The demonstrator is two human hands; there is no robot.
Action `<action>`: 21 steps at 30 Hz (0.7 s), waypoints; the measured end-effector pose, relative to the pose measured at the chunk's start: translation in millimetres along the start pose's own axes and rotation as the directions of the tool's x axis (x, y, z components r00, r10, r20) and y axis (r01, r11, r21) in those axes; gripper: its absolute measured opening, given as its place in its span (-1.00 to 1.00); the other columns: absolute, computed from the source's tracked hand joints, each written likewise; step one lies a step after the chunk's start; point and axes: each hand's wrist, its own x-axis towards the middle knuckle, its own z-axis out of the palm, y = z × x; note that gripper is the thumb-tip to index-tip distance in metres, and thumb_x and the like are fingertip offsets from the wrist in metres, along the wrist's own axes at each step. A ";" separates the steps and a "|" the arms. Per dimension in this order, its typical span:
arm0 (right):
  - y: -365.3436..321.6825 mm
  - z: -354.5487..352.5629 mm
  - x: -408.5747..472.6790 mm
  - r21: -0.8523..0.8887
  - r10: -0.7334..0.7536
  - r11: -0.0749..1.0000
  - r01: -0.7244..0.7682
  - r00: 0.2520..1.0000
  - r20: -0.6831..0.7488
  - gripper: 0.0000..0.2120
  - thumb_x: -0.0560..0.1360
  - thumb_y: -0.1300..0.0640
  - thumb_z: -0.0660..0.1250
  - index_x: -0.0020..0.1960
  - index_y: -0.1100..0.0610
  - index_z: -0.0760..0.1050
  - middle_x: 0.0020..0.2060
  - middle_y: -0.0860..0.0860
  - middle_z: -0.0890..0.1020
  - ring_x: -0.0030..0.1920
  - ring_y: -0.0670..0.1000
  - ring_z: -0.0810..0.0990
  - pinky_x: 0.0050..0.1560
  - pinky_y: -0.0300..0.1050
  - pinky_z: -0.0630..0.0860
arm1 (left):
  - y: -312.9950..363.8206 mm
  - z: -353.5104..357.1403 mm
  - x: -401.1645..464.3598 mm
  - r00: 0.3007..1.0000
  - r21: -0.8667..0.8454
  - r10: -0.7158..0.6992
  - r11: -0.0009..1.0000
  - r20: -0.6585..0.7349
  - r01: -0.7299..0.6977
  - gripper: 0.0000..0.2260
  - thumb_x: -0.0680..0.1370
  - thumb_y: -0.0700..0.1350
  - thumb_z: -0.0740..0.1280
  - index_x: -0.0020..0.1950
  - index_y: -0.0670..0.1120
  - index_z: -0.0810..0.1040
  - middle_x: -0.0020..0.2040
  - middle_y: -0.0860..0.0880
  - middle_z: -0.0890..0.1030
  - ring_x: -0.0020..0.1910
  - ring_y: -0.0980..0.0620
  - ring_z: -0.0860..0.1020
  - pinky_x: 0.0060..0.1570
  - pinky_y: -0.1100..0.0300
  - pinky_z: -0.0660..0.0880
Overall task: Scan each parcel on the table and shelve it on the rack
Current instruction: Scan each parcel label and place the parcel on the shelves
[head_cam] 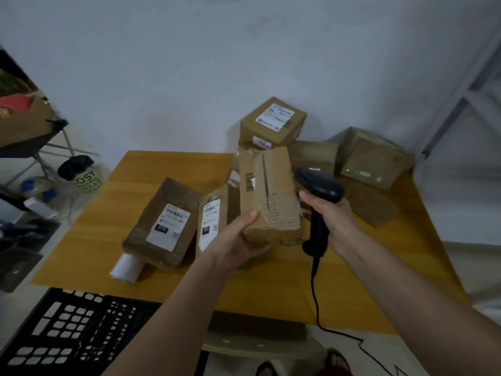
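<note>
My left hand grips the near end of a taped cardboard parcel, held tilted above the yellow table; a barcode shows on its upper left side. My right hand holds a black corded barcode scanner just right of that parcel, its head level with the parcel's top. Two labelled parcels lie to the left, a wide one and a narrow one. Behind stand a labelled box and several plain brown boxes.
A white paper roll lies at the table's left front. A black plastic crate sits below the table's near left corner. Clutter and a metal stand fill the left side. A grey metal rack frame rises at the far right.
</note>
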 end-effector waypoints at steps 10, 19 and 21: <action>44.6 -108.3 7.9 -0.090 0.234 0.961 -0.260 0.945 -0.228 -0.61 0.42 0.16 0.53 0.20 0.16 0.53 0.01 0.12 0.67 -0.04 0.15 0.67 0.05 0.11 0.60 | -76.0 34.0 47.3 0.961 0.273 -0.274 0.922 -0.049 0.276 -0.12 0.22 0.02 0.65 0.48 0.14 0.34 0.34 -0.11 0.45 0.29 -0.21 0.45 0.24 -0.21 0.48; 68.1 -140.2 15.1 -0.020 0.323 0.943 -0.333 0.924 -0.204 -0.59 0.42 0.17 0.53 0.23 0.17 0.51 0.06 0.14 0.65 0.04 0.19 0.66 0.20 0.18 0.55 | -99.1 56.6 73.8 0.904 0.709 -0.012 0.615 -0.428 0.344 -0.40 0.54 -0.13 0.40 0.53 -0.05 0.26 0.39 -0.16 0.43 0.34 -0.16 0.43 0.25 -0.03 0.44; 70.2 -141.7 17.1 0.010 0.321 0.945 -0.328 0.919 -0.230 -0.60 0.41 0.18 0.53 0.20 0.16 0.51 0.05 0.15 0.65 0.04 0.20 0.66 0.19 0.18 0.55 | -107.9 67.6 74.8 0.859 0.847 0.214 0.391 -0.465 0.360 -0.34 0.52 -0.06 0.41 0.53 -0.11 0.19 0.42 -0.17 0.36 0.40 -0.19 0.33 0.33 -0.09 0.40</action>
